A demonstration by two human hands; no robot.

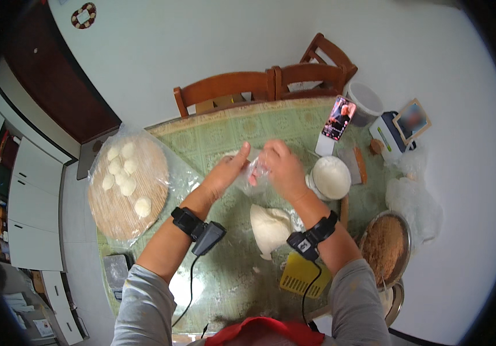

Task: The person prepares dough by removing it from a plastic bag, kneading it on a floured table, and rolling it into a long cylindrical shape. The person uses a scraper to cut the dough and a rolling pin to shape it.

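Over the middle of the table, a thin clear plastic bag (253,176) with a small pink patch hangs between my hands. My left hand (227,173) holds its left side with the thumb pointing up. The fingers of my right hand (282,170) are closed on its right side. Just below my hands, a large lump of white dough (270,229) lies on the table, with loose flour beside it. To the left, several small round dough pieces (143,207) sit on a round wooden board (144,167), covered by clear plastic film.
Right of my hands stand a white tub of flour (332,177) and a propped phone (339,118). A metal bowl of brown filling (385,248) is at the right edge. Closer to me lie a yellow slotted plastic piece (304,275) and a scale-like grey device (116,270). Wooden chairs (225,89) line the far side.
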